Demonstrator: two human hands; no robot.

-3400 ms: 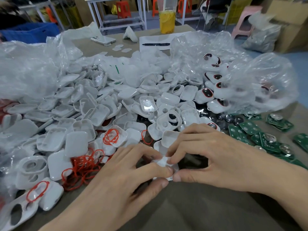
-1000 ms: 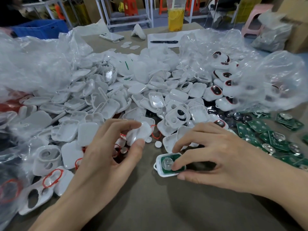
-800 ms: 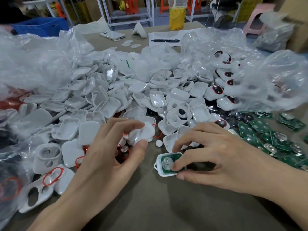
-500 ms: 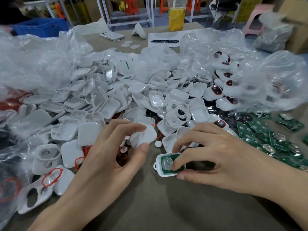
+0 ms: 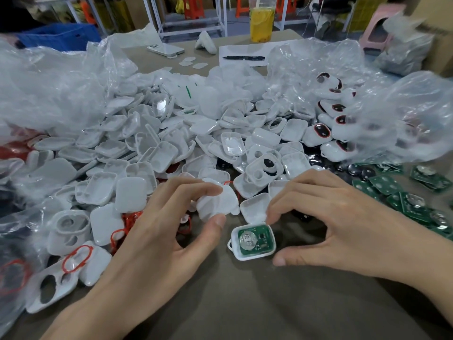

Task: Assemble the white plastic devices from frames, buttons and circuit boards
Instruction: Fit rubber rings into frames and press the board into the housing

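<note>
Pinching a white cover (image 5: pixel 217 204) in my left hand (image 5: pixel 159 231), just left of the frame (image 5: pixel 245 257); right hand (image 5: pixel 343 217) curls round that frame, circuit board (image 5: pixel 261 241) seated. I'd square corners, then press evenly.

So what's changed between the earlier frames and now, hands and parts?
The left hand left the two-handed press, took a white plastic cover from the pile and pinches it, carried slightly right toward the white plastic frame. The right hand slid its index finger off the green circuit board and now holds the frame's right edge. Frame, pile and clear plastic bags stayed put.
</note>
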